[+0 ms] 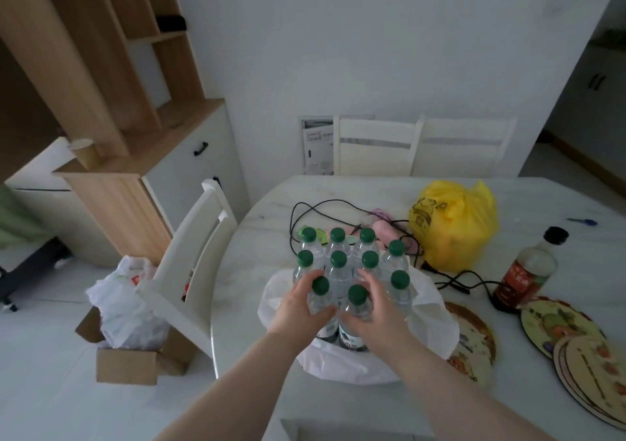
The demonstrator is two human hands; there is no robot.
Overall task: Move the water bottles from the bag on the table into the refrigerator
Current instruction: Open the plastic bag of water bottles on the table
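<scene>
green-capped bottles (pixel 338 271) in white bag (pixel 425 312), two partly hidden by hands (pixel 294 308)

Dim, flat, bluish indoor light with only faint, soft shadows – the picture is slightly soft throughout, dark at the corners, and its straight lines bow toward the edges.

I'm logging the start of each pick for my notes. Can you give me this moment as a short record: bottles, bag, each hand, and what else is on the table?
water bottles: ten green caps visible, upright, packed together
white bag: open, folded down around the bottles, on the table
left hand: grips near-left bottle below its cap
right hand: grips near-right bottle below its cap
other items: yellow bag, dark sauce bottle, black cable, fruit-print placemats
refrigerator: not clearly in view
</scene>
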